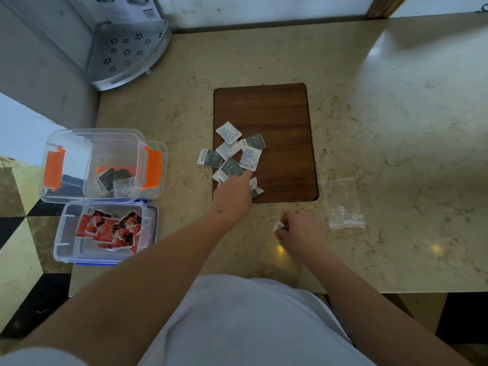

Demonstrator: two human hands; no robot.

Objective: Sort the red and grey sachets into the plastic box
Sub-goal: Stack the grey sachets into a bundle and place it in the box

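Several grey and white sachets (232, 150) lie in a loose pile on a brown wooden board (274, 109). My left hand (232, 196) reaches onto the pile's near edge, fingers down on a grey sachet (229, 169). Another grey sachet (256, 188) pokes out beside that hand. My right hand (301, 229) rests on the counter near the board, closed around a small white-edged sachet (278, 227). At the left, a clear box with orange clips (66, 167) holds a few grey sachets (115, 180). In front of it, a clear box with blue clips (63, 241) holds several red sachets (111, 229).
An empty clear zip bag (343, 204) lies on the stone counter right of the board. A perforated metal corner shelf (126, 54) stands at the back left against the wall. The counter's left edge drops to a checkered floor (18, 233).
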